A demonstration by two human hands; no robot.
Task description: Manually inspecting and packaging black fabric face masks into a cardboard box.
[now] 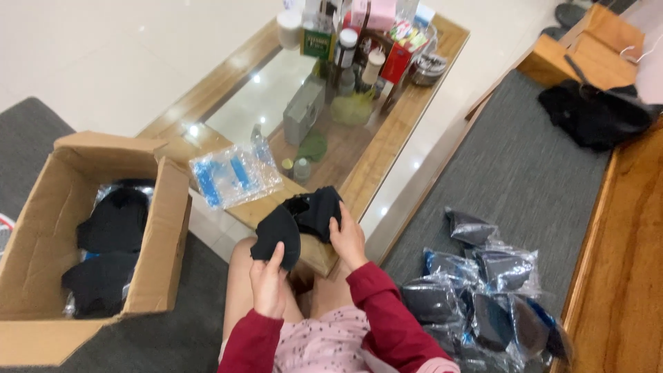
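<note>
From my feed I start at nine o'clock, where an open cardboard box (pixel 166 228) sits on a dark grey rug (pixel 179 338); inside it lie several black fabric pieces (pixel 114 221), some in clear wrap. Just right of the box, at about eleven o'clock from the hands, an empty clear plastic bag with blue print (pixel 231 176) rests on the near corner of the glass-topped wooden bench (pixel 407 117).

At the centre of my view the left hand (pixel 268 283) has its grip closed, thumb on top, pinching the lower lobe of a black fabric piece (pixel 300 221). The piece is held up over the knees, in front of the bench's near edge. The right hand (pixel 349 242) has its grip shut on the right side of the same piece, fingers curled over its edge. Both sleeves are dark red.

At the far end of the bench, around twelve o'clock, stands a crowd of bottles, jars and cartons (pixel 359 41), packed closely together.

At four o'clock from the hands, a heap of clear plastic packets holding dark pieces (pixel 483 297) lies on a grey seat cushion (pixel 525 159). Further off, at two o'clock, a black bag (pixel 594 114) rests at the far end of the cushion beside a wooden frame (pixel 628 255).
</note>
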